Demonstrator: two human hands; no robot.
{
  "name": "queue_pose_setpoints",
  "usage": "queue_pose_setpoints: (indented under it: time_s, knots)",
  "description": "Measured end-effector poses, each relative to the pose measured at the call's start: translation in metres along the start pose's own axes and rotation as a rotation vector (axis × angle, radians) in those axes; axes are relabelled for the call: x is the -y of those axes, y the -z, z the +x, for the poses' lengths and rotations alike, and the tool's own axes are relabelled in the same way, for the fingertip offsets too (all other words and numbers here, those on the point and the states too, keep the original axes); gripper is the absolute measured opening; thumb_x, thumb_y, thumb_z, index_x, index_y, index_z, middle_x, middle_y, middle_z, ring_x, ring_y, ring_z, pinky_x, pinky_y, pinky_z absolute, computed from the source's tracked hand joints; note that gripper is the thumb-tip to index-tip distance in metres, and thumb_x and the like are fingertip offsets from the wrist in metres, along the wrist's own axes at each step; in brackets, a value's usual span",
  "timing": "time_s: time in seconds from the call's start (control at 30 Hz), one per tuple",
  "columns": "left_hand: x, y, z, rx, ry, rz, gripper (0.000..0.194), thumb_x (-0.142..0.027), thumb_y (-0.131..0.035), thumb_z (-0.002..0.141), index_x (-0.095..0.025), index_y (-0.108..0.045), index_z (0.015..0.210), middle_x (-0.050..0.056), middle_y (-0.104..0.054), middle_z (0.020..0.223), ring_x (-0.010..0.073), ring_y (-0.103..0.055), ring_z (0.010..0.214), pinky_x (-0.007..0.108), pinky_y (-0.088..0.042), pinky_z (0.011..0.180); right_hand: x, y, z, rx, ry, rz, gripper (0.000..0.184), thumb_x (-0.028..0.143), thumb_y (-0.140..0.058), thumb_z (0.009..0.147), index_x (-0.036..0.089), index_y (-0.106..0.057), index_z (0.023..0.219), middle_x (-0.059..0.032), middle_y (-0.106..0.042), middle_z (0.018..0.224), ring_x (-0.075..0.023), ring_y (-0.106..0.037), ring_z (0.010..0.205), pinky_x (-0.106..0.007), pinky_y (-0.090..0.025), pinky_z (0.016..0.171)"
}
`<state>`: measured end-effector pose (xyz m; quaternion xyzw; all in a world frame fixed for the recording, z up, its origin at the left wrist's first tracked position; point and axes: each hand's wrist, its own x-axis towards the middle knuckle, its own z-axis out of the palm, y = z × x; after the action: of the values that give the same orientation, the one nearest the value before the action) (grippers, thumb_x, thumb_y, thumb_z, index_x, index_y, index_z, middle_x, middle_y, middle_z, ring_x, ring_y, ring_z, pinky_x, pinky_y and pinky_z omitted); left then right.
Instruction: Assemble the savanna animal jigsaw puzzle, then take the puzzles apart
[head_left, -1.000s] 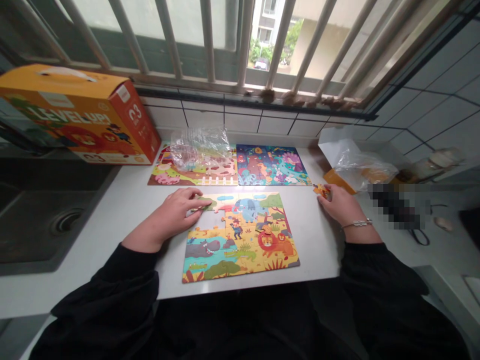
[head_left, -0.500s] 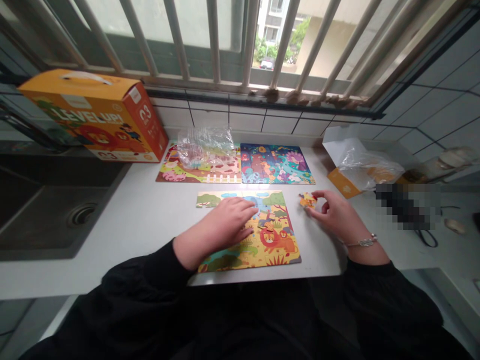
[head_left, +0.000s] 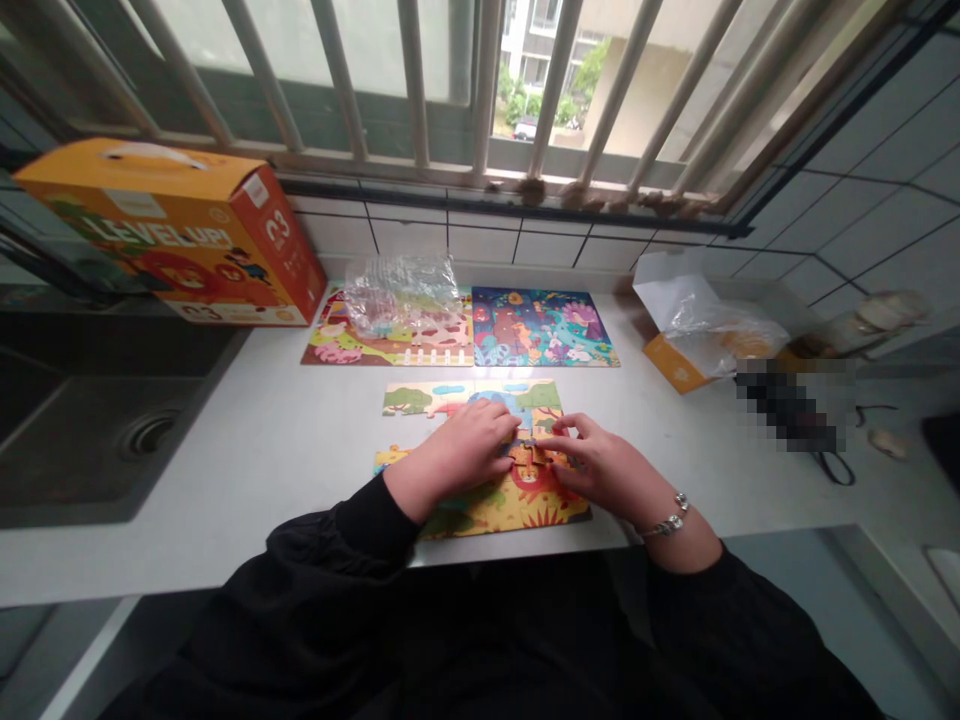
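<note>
A jigsaw puzzle (head_left: 547,518) with a lion, trees and yellow ground lies on the counter in front of me. My left hand (head_left: 474,445) rests over its middle, fingers stretched out and slightly curved, hiding part of the picture. My right hand (head_left: 592,462) has come in from the right and holds a small puzzle piece (head_left: 537,442) between thumb and fingers, above the lion's head. The piece is partly covered by the fingertips, and I cannot tell whether it lies flush. At the puzzle's left side, white counter shows between the tree strip and the yellow ground.
Behind lie a farm puzzle (head_left: 435,345) with clear plastic wrap (head_left: 401,290) on it and a dark blue animal puzzle (head_left: 547,330). An orange box (head_left: 180,235) stands by the sink (head_left: 67,440). At right are an opened box (head_left: 679,362) and a blurred dark object (head_left: 787,405).
My right hand has moved left, carrying the puzzle piece from beside the puzzle to above the lion. My left hand stays over the middle. The view has shifted slightly.
</note>
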<state>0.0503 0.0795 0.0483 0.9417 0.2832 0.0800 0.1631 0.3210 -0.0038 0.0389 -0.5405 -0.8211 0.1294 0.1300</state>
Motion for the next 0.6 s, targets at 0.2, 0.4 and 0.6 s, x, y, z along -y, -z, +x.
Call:
queue_pose_setpoints:
  time_s: [0.2, 0.4, 0.6]
  knots:
    - [0.006, -0.001, -0.013, -0.027, 0.03, 0.0, 0.029, -0.029, -0.076, 0.095, -0.019, -0.073, 0.121, 0.014, -0.072, 0.121, 0.033, -0.066, 0.114, 0.047, -0.054, 0.099, 0.012, -0.001, 0.004, 0.031, 0.075, -0.036, 0.043, 0.023, -0.081, 0.096, 0.037, -0.081, 0.136, -0.0095, -0.068, 0.138, -0.0238, -0.079, 0.104, -0.035, -0.069, 0.088]
    - [0.007, -0.001, -0.02, -0.058, 0.021, -0.02, 0.026, -0.027, -0.077, 0.092, -0.02, -0.075, 0.117, 0.014, -0.073, 0.115, 0.0329, -0.068, 0.111, 0.048, -0.054, 0.099, 0.022, -0.004, 0.013, 0.043, 0.133, -0.021, 0.042, 0.025, -0.081, 0.097, 0.035, -0.078, 0.138, -0.0104, -0.068, 0.138, -0.0247, -0.078, 0.108, -0.037, -0.068, 0.089]
    - [0.034, 0.021, -0.065, -0.155, 0.076, -0.104, 0.034, -0.03, -0.081, 0.094, -0.023, -0.072, 0.127, 0.014, -0.074, 0.131, 0.0348, -0.066, 0.126, 0.049, -0.054, 0.108, 0.038, 0.004, 0.026, -0.012, 0.15, -0.004, 0.049, 0.027, -0.078, 0.099, 0.033, -0.071, 0.146, -0.0117, -0.068, 0.14, -0.0229, -0.076, 0.099, -0.034, -0.065, 0.079]
